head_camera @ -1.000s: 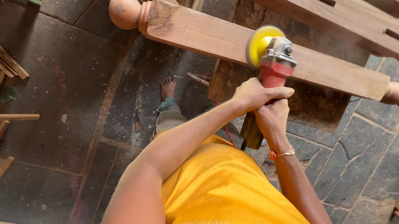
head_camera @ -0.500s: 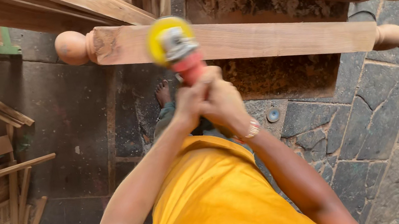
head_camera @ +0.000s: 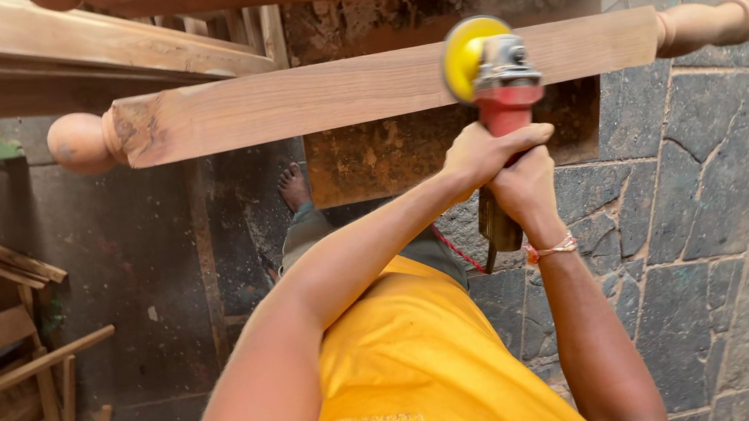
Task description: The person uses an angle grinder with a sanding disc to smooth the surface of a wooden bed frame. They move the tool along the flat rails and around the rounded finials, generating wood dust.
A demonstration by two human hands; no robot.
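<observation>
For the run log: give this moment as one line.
left hand + right hand: gripping red grinder | yellow disc on wooden post | stone floor

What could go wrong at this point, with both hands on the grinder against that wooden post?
1. The left hand and right hand grip the red grinder close behind its yellow disc; a kickback might bring the fingers near it.
2. A bare foot stands under the wooden post, exposed if the post or grinder drops.
3. The post's turned ends look free to roll, though its supports are hidden.
</observation>
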